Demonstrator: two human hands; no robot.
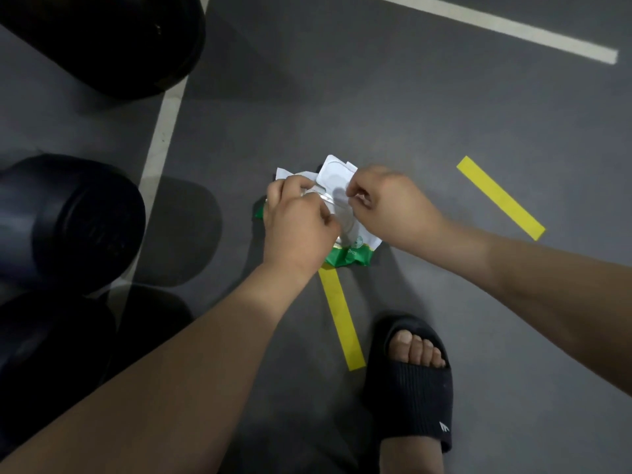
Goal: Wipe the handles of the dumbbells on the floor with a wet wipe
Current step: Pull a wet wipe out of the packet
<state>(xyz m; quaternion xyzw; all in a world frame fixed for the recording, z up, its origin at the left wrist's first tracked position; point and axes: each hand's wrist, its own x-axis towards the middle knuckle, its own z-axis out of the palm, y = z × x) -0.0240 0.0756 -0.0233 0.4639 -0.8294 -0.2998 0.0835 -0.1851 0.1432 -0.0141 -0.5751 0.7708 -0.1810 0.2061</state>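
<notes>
Pack of wet wipes (352, 256) lies on the floor (410, 114) at frame centre, lid (337, 172) flipped up. Left hand (297, 224) clamps the pack, steadying it; right hand (393, 206) pinches a white sheet (355, 199) at the opening, probably to draw it out. Dumbbells (68, 220) at left edge, untouched

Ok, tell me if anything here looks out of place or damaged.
Nothing is spilled or broken. Only the wet wipe pack looks untidy: its green wrapper is crumpled, its white lid is flipped open, and it lies over the end of a yellow tape strip. The left hand and right hand grip it.
</notes>
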